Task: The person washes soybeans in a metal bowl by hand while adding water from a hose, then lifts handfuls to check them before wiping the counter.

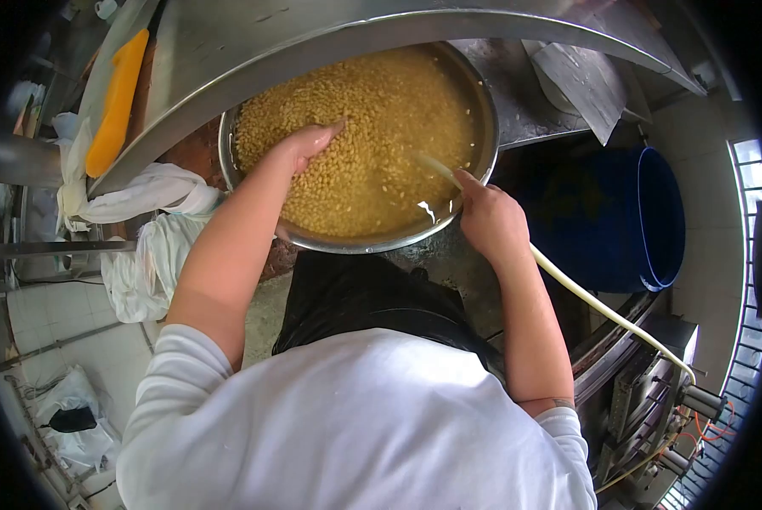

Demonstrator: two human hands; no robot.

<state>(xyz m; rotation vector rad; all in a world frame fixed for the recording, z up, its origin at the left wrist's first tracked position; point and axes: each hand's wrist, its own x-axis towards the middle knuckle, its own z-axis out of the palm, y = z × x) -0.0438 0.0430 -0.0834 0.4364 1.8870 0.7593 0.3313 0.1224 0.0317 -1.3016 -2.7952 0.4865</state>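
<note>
A wide metal bowl [381,248] holds many pale yellow beans [338,183] in cloudy water. My left hand [313,143] is partly sunk in the beans at the bowl's left side; its thumb shows, while most of its fingers are hidden. At the bowl's right rim, my right hand [491,217] is closed round a cream-coloured hose [585,293]. The hose end reaches over the rim and points into the water among the beans. From my right hand the hose runs down to machinery at the lower right.
A metal shelf edge [313,64] arches above the bowl, with a yellow-handled tool [118,102] at its left. White cloths [156,246] hang left of the bowl. A large blue barrel [619,221] stands at the right, above metal machinery [653,382]. A flat metal sheet [581,85] lies at the upper right.
</note>
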